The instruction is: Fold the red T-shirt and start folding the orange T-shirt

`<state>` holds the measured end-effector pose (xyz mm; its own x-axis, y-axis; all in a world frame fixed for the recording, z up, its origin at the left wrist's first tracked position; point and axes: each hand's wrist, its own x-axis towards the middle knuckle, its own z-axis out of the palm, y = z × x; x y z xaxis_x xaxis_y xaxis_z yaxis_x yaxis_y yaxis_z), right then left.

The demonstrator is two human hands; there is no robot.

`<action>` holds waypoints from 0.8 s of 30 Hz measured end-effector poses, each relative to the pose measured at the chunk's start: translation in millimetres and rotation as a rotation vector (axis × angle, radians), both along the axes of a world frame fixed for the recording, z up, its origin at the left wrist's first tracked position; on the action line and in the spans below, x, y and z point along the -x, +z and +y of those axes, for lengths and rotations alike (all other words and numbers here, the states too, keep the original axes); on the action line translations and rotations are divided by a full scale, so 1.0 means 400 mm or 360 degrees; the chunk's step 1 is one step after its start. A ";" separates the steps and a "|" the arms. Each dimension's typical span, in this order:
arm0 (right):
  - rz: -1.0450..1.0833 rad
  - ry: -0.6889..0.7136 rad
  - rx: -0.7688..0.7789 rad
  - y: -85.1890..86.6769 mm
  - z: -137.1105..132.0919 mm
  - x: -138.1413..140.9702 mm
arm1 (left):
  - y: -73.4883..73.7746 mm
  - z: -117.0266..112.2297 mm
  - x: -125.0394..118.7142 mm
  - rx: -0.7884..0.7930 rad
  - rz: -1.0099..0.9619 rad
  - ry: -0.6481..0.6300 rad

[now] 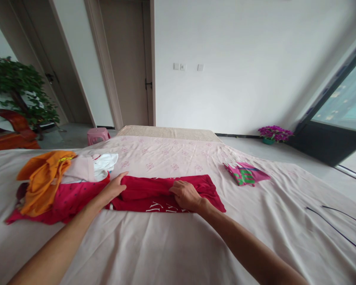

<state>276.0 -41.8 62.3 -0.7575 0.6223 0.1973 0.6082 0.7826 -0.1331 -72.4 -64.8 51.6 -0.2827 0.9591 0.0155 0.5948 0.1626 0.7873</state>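
Note:
A red shirt with white lettering [154, 194] lies folded into a long band on the pale pink bedsheet [172, 245]. My left hand [114, 188] rests on the shirt's left end, fingers stretched out and thumb raised. My right hand [185, 194] sits on the shirt right of its middle, fingers curled and pinching a fold of the red cloth. To the left lies a heap of clothes: an orange garment [44, 174], a white and pale pink piece [91, 166] and a dotted crimson one [65, 200].
A folded pink garment with green print [245, 173] lies on the bed to the right. Thin dark cords [335, 223] cross the sheet at the right. Beyond the bed are a pink stool [97, 135], a potted tree [17, 91], purple flowers [274, 133] and a window.

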 end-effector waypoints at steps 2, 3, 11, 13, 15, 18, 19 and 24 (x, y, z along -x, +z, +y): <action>0.0021 0.0015 0.0089 0.010 -0.009 -0.012 | 0.004 -0.013 0.007 0.0065 0.0338 0.0003; 0.0045 0.0015 0.0147 0.019 -0.009 -0.015 | 0.012 -0.018 0.004 0.0044 0.0555 0.0020; 0.0184 -0.0501 0.0148 0.057 0.100 0.050 | 0.072 -0.047 -0.147 -0.0446 0.0973 -0.0701; 0.0120 -0.0469 0.0093 0.043 0.128 0.074 | 0.051 -0.058 -0.164 -0.0375 0.0950 -0.0864; 0.0016 -0.0386 0.0076 0.029 0.147 0.092 | 0.025 -0.070 -0.159 -0.0376 0.0959 -0.0907; -0.0122 -0.0295 0.0128 0.011 0.162 0.104 | -0.008 -0.079 -0.132 -0.0412 0.0970 -0.0883; -0.0144 -0.0291 0.0143 0.007 0.165 0.105 | -0.014 -0.078 -0.122 -0.0409 0.0972 -0.0861; -0.0042 -0.0603 0.0091 -0.002 0.175 0.106 | -0.003 -0.042 -0.104 -0.0543 0.1018 -0.0562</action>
